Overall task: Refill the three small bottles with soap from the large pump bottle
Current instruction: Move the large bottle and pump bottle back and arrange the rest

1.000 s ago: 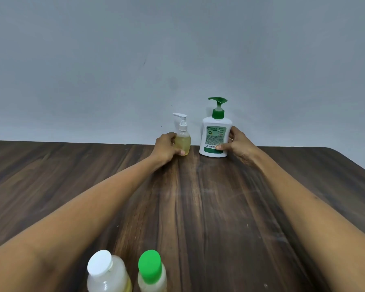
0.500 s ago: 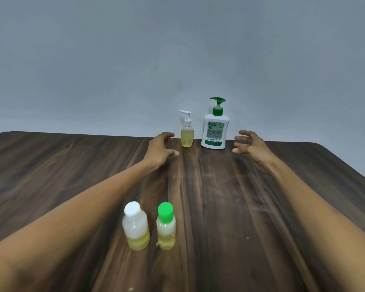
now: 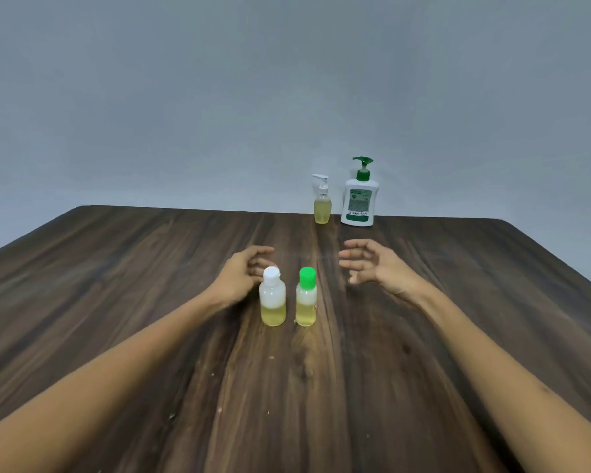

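Head view. Dark wood-grain table (image 3: 423,336), pale grey wall (image 3: 219,97) behind it.

Landmark: large pump bottle (image 3: 359,203), white body, green pump, green-and-white label, upright at the table's far edge against the wall. Just to its left, not touching, a small clear pump bottle (image 3: 322,208) with white pump head, upright, yellowish liquid filling most of its body.

Well nearer the camera than the large pump bottle, and a little left of it, two small capped bottles stand upright side by side, close but apart. White-capped bottle (image 3: 272,300) on the left, yellow liquid in roughly its lower half. Green-capped bottle (image 3: 306,298) on the right, yellow liquid reaching higher up its body.

Left hand (image 3: 241,276): fingers loosely curled, holding nothing, just behind and left of the white-capped bottle; whether it touches the bottle, cannot tell.

Right hand (image 3: 376,268): fingers spread and slightly bent, empty, between the green-capped bottle and the large pump bottle, off to the right, clear of both.
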